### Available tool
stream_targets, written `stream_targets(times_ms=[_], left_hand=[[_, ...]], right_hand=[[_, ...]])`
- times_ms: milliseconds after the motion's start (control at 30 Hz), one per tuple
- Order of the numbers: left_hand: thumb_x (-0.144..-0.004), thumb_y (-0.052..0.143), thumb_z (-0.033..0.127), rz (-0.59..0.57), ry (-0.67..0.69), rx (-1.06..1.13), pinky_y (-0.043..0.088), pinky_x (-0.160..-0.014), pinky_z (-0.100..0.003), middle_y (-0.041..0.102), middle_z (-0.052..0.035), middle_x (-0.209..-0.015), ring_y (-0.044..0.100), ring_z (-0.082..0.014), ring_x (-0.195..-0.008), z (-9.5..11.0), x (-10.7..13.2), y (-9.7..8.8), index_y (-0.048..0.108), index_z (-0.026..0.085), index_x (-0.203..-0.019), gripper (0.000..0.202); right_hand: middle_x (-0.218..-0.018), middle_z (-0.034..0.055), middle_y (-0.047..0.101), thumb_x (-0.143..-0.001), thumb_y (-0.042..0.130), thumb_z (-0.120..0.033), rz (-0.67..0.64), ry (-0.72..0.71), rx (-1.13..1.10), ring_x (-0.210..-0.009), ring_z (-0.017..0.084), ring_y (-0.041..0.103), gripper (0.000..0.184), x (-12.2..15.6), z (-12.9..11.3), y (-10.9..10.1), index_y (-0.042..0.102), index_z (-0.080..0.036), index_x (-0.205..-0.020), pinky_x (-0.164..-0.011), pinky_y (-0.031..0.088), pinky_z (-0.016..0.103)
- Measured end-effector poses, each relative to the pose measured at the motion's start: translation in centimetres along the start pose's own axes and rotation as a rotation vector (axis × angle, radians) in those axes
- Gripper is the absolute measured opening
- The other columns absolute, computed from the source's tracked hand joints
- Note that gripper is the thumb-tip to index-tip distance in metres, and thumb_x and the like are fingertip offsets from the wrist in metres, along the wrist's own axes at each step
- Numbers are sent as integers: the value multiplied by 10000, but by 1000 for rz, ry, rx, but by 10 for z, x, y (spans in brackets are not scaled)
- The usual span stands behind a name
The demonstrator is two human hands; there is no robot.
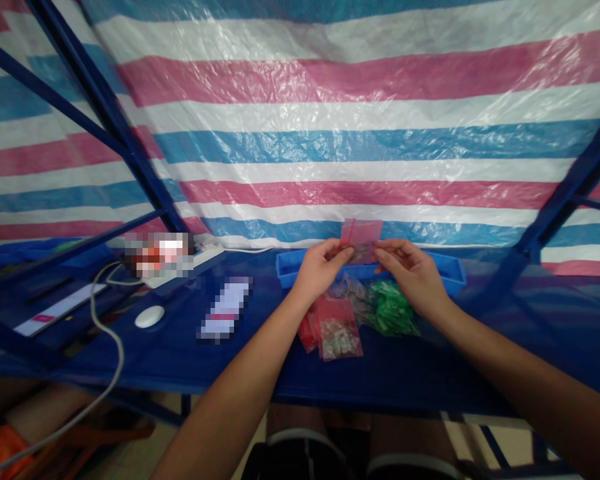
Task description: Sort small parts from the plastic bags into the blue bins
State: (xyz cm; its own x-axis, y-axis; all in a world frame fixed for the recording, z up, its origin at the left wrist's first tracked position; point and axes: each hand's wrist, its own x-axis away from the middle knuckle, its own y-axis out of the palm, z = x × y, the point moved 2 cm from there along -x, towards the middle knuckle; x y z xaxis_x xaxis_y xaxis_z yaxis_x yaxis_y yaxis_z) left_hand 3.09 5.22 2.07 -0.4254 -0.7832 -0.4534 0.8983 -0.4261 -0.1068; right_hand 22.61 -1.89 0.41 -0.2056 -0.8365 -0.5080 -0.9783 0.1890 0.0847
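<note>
Between my two hands a small pink zip bag is held up over a long blue tray. My left hand pinches its left edge, and my right hand has its fingers closed at the right edge. Something small and greyish shows low in the bag; its kind I cannot make out. Below the hands lie red zip bags with pale contents, some clear bags and a heap of green bags.
On the blue table to the left are a blurred-out phone, a white oval mouse-like object and a white cable. Blue metal posts stand at both sides. A striped plastic sheet hangs behind.
</note>
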Motion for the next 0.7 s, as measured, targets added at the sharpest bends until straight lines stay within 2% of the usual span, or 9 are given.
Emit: stream_targets(times_ms=[67, 100, 167, 267, 367, 433, 567, 700], left_hand=[[-893, 814, 467, 11, -18, 69, 560, -910, -335, 807, -76, -1005, 734, -196, -911, -1, -2, -1, 781, 153, -1044, 350], [-882, 825, 466, -3, -28, 95, 561, -927, -343, 808, -77, -1021, 735, -198, -925, -1, -2, 0, 786, 155, -1051, 357], [-874, 835, 464, -56, -49, 137, 560, -979, -368, 810, -85, -1078, 739, -210, -983, 0, -1, 2, 795, 160, -1086, 374], [-874, 840, 458, -128, -65, 142, 553, -1022, -393, 808, -91, -1113, 741, -224, -1025, 1, 1, 5, 801, 164, -1112, 380], [-855, 866, 426, -94, -45, 140, 549, -1022, -383, 802, -95, -1124, 743, -222, -1038, 2, 1, 5, 783, 163, -1112, 377], [-839, 886, 405, -46, -24, 158, 551, -1024, -377, 797, -102, -1148, 745, -228, -1068, 3, 0, 3, 749, 170, -1184, 439], [-832, 900, 399, 2, -16, 174, 581, -977, -382, 798, -101, -1123, 761, -228, -1022, 4, 0, 0, 626, 206, -1419, 676], [-847, 887, 402, -56, 12, 136, 608, -905, -371, 801, -81, -1115, 768, -216, -945, 4, 2, -1, 516, 273, -1575, 827]], right_hand=[[-1085, 39, 760, -837, 901, -477, 96, -44, 41, -982, 233, 745, 447, -2, 5, -4, 698, -290, -1190, -885, 643, 393], [-1117, 39, 763, -821, 916, -462, 97, -49, 43, -1014, 235, 745, 488, -2, 7, -5, 685, -296, -1219, -935, 633, 404], [-1180, 46, 780, -820, 916, -453, 5, -16, 17, -1090, 250, 748, 483, -3, 9, -4, 702, -293, -1222, -1046, 597, 438], [-1152, 44, 814, -840, 887, -479, -122, 74, -40, -1090, 270, 764, 341, -2, 10, 0, 767, -270, -1080, -1117, 556, 478], [-1052, 19, 826, -843, 883, -479, -97, 128, -81, -999, 254, 774, 275, -1, 10, 0, 770, -270, -982, -1054, 583, 457], [-997, 2, 819, -843, 887, -459, -91, 157, -95, -947, 231, 766, 255, -1, 11, -1, 763, -272, -963, -985, 600, 407], [-1000, -2, 806, -860, 869, -451, -88, 207, -122, -890, 204, 741, 272, 0, 13, -1, 765, -270, -1033, -848, 607, 327], [-1041, 9, 803, -809, 903, -472, -4, 261, -181, -818, 206, 742, 411, 1, 11, -1, 715, -279, -1120, -720, 640, 334]])
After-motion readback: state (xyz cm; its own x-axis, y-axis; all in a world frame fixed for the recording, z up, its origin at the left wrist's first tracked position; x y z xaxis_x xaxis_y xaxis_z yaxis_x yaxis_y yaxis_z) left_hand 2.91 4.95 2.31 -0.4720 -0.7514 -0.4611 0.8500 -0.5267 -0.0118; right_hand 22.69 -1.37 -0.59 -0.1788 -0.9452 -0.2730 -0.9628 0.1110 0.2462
